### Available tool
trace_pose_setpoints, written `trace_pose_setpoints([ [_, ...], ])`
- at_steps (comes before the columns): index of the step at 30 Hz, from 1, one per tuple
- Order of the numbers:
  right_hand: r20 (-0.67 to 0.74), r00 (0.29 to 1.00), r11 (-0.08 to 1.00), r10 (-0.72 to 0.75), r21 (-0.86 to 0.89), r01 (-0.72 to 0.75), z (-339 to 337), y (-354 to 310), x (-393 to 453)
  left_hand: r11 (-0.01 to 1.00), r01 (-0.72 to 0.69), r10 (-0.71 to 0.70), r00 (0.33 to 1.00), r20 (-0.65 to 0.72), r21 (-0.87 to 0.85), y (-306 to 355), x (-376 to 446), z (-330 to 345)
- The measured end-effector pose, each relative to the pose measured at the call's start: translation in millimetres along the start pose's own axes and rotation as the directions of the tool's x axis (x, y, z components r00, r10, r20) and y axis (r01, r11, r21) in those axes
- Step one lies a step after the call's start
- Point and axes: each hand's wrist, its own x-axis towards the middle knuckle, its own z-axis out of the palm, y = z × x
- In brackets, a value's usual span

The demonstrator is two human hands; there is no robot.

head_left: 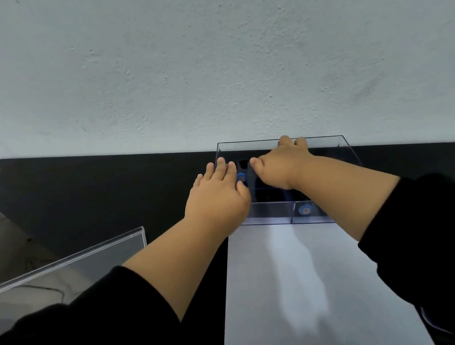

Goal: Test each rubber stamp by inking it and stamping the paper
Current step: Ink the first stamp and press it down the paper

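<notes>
Lying nearest at the lower centre of the frame, the white paper (pixel 303 290) meets a clear divided box (pixel 270 215) on the black desk (pixel 96 191), where the left hand (pixel 218 198) rests flat with spread fingers beside a blue stamp (pixel 241 177) and the right hand (pixel 282 166) reaches over the far wall, grip hidden

Both hands reach forward: left (pixel 217 193) flat; right (pixel 282 166) curled.

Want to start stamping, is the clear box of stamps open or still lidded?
Open: the clear box shows no lid on top, and the right hand reaches inside it.
</notes>
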Motion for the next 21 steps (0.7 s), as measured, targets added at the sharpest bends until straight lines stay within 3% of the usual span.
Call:
trace_pose_setpoints([
  [8,-0.242,0.97,0.999,0.012,0.036,-0.003,0.8,0.8,1.0,0.999,0.001,-0.001,1.0,-0.019,0.037,0.8,-2.3,0.7],
  [14,-0.38,0.925,0.987,0.018,0.157,0.045,-6.1,2.5,-13.7,0.992,0.021,-0.025,0.999,0.034,0.124,3.2,-4.4,-5.2],
  [18,-0.422,0.905,0.934,0.062,0.343,0.096,-14.7,9.8,-40.7,0.988,0.06,-0.07,0.995,0.071,0.145,9.5,-11.9,-11.3],
  [21,-0.364,0.926,0.846,0.103,0.521,0.11,-22.4,15.7,-71.8,0.989,0.041,-0.052,0.996,0.074,0.14,16.7,-27.9,-11.9],
])
